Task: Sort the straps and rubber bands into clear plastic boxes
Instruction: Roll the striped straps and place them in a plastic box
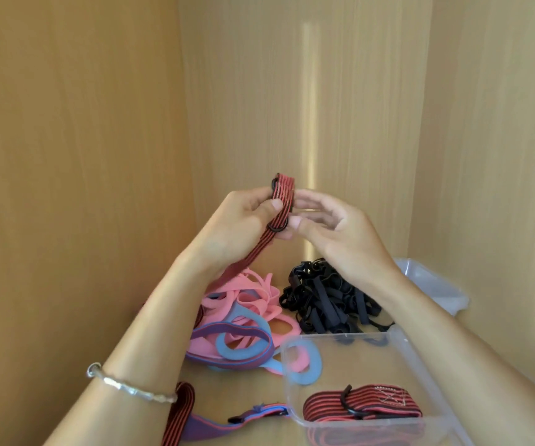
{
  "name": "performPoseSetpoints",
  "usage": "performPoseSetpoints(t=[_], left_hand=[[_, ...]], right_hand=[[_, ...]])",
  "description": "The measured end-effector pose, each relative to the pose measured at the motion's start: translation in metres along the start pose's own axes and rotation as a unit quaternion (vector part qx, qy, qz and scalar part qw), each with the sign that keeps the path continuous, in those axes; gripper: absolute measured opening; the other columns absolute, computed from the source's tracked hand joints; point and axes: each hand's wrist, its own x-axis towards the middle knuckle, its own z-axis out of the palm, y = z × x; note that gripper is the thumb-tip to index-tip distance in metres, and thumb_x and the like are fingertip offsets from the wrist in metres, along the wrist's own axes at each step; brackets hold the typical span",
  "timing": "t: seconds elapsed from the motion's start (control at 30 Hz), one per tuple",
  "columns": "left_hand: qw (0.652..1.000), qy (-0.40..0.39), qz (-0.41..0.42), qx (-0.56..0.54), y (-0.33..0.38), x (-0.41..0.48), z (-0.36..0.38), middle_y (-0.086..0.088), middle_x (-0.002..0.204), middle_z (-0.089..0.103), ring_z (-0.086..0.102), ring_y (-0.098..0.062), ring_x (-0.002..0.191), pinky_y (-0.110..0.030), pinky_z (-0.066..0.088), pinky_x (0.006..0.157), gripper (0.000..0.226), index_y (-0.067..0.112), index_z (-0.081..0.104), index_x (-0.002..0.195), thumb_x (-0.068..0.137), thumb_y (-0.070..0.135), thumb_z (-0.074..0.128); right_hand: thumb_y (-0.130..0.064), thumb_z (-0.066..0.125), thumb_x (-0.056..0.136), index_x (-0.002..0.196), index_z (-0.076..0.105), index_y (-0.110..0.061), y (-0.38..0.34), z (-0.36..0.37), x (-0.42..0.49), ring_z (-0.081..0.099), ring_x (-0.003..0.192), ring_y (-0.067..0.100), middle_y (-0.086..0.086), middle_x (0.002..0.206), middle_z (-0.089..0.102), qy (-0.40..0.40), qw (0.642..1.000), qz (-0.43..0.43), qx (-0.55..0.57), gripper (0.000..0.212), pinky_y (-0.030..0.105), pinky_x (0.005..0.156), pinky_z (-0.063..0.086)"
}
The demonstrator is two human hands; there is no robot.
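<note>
Above the wooden shelf [243, 392], both hands are raised with a red-and-black striped strap [284, 194] between them. The left hand [243, 217] grips it, thumb pressed on the front just above a dark ring [277, 227] threaded on the strap. The right hand [334, 226] has its fingers gently curved, with the thumb tip at the ring; whether it actually pinches the strap I cannot tell. From the left hand the strap hangs down and passes behind the left forearm, which hides its middle, then shows again at the front left edge under the wrist with the silver bracelet [131, 386]. Beneath the hands, toward the back of the shelf, a heap of pink rubber bands [253, 294] lies just beside a heap of black bands [327, 300]. Blue bands [247, 349] and a purple strap [227, 333] overlap the pink heap's near side. At the front right stands a clear plastic box [372, 365] with a folded striped strap [362, 405] inside it. A second clear box [433, 284] sits at the right edge, partly covered by the right forearm. Near the front edge lies a purple-and-blue strap [221, 424] with a dark buckle.
</note>
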Motion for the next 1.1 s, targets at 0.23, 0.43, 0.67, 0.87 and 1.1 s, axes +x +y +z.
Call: performPoseSetpoints(t=[0.23,0.43,0.67,0.87,1.1], left_hand=[[0.997,-0.008,0.005,-0.077,0.005,0.000,0.012,-0.006,0.093,0.074,0.067,-0.022,0.074,-0.035,0.058,0.073,0.024,0.034,0.068,0.109,0.099,0.023,0.050],[0.987,-0.052,-0.061,-0.141,0.004,-0.002,0.017,-0.009,0.087,0.074,0.072,-0.020,0.081,-0.030,0.059,0.068,0.025,0.022,0.067,0.103,0.101,0.026,0.043],[0.962,-0.058,-0.179,-0.197,0.008,0.001,0.014,-0.014,0.089,0.072,0.071,-0.020,0.082,-0.031,0.059,0.059,0.041,0.007,0.064,0.100,0.102,0.036,0.035],[0.955,-0.118,-0.205,-0.177,0.008,0.002,0.008,-0.019,0.100,0.069,0.068,-0.026,0.095,-0.030,0.057,0.071,0.036,0.002,0.064,0.107,0.093,0.033,0.053],[0.977,-0.070,-0.130,-0.156,0.001,0.002,0.010,-0.008,0.092,0.069,0.069,-0.015,0.078,-0.024,0.056,0.062,0.035,0.003,0.055,0.127,0.094,-0.007,0.048]], right_hand=[[-0.006,0.069,0.085,0.091,0.069,-0.016,-0.002,-0.008,0.001,0.071,0.081,0.016,-0.001,0.082,0.073,-0.051,0.996,0.004,0.072,0.012,0.028,0.088,0.055],[-0.004,0.069,0.085,0.088,0.070,-0.017,0.001,-0.012,0.006,0.067,0.078,0.009,0.000,0.083,0.072,0.029,0.999,-0.029,0.030,0.013,0.030,0.082,0.056],[-0.009,0.066,0.088,0.090,0.077,-0.023,0.010,-0.005,0.004,0.068,0.080,0.005,-0.006,0.083,0.074,0.057,0.995,-0.060,-0.059,0.018,0.021,0.075,0.052],[-0.012,0.056,0.089,0.093,0.077,-0.021,0.022,0.001,-0.001,0.065,0.068,0.016,-0.002,0.077,0.069,0.098,0.946,-0.178,-0.253,0.024,0.037,0.057,0.053],[-0.010,0.058,0.093,0.119,0.067,-0.035,0.005,-0.009,0.002,0.058,0.058,0.000,-0.011,0.087,0.071,-0.023,0.989,-0.014,-0.146,0.037,0.020,0.059,0.048]])
